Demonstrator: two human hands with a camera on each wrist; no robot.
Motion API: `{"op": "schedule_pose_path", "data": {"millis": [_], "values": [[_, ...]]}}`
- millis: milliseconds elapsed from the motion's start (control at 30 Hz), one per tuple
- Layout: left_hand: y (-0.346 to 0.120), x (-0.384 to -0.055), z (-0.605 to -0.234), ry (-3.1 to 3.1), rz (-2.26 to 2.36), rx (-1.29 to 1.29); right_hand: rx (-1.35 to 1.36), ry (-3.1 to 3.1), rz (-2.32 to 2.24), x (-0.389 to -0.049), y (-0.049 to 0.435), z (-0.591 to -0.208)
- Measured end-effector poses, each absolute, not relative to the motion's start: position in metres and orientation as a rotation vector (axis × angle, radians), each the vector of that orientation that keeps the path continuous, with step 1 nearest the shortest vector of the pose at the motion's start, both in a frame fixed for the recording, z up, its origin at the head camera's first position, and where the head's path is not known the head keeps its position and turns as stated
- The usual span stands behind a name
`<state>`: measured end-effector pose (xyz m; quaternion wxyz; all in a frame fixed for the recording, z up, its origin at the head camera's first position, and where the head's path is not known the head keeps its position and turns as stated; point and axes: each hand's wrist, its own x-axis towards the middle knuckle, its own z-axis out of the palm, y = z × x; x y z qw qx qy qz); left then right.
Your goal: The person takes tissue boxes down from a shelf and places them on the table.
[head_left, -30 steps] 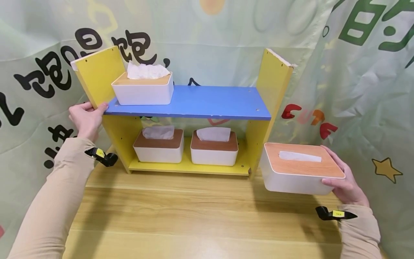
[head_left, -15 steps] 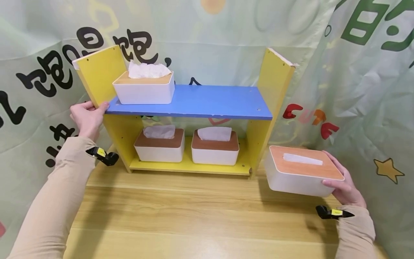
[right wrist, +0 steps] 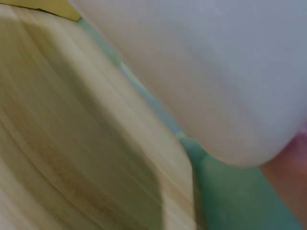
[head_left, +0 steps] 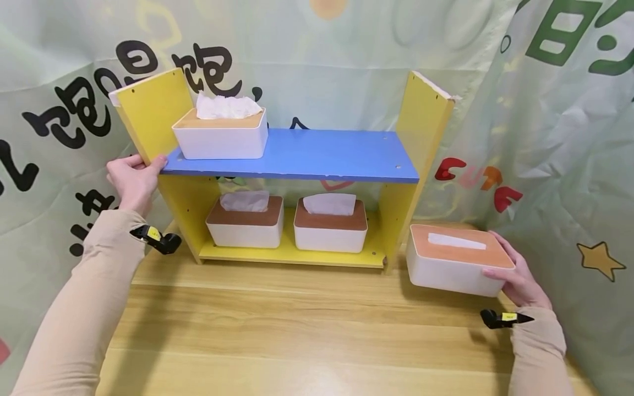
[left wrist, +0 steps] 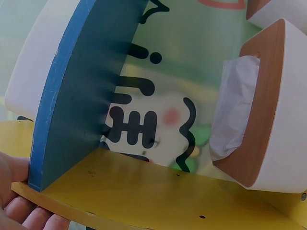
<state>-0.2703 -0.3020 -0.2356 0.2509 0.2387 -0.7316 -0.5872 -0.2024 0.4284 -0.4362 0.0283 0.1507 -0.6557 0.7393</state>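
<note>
Gripping the yellow left panel [head_left: 152, 115] of a small shelf unit, the person's left hand [head_left: 132, 179] sits at the end of a long outstretched arm, thumb laid at the front corner of the blue board [head_left: 332, 151], fingers bent round the panel's outer side. Its own wrist view shows the thumb against the blue edge and the fingers lower down, by the yellow wood. Over on the other side, the right hand [head_left: 519, 279] clasps a white tissue box [head_left: 455, 270] by its right end, thumb over the lid's front edge, the remaining fingers mostly hidden behind. That box is held lid up above the wooden table [head_left: 277, 319], near the yellow right panel [head_left: 426, 121]; from the right wrist I see its white wall standing apart from the wood, with a shadow on the boards.

Compared with half a second ago, the right hand has drifted leftward, bringing the box's right end nearer the shelf. The left hand has kept its hold in the same spot. Unmoved as well are the upper box [head_left: 221, 143] on the left of the blue board, and the lower left box [head_left: 245, 235] and lower right box [head_left: 329, 240], a gap between them on the bottom shelf [head_left: 292, 258].
</note>
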Motion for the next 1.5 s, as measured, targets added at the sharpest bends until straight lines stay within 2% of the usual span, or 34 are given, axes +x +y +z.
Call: {"op": "schedule_pose_path", "data": {"millis": [600,1100,1500], "values": [[-0.304,-0.269,-0.233,-1.986,-1.595,0.62,0.232,-2.035,2.308,-0.22,0.417,-0.448],[-0.302,-0.271,-0.236,-1.954,-1.645,0.629,0.211,-2.267,2.193,-0.227,0.421,-0.44],[-0.302,-0.272,-0.237,-1.916,-1.693,0.65,0.231,-2.75,1.81,-0.239,0.425,-0.421]]}}
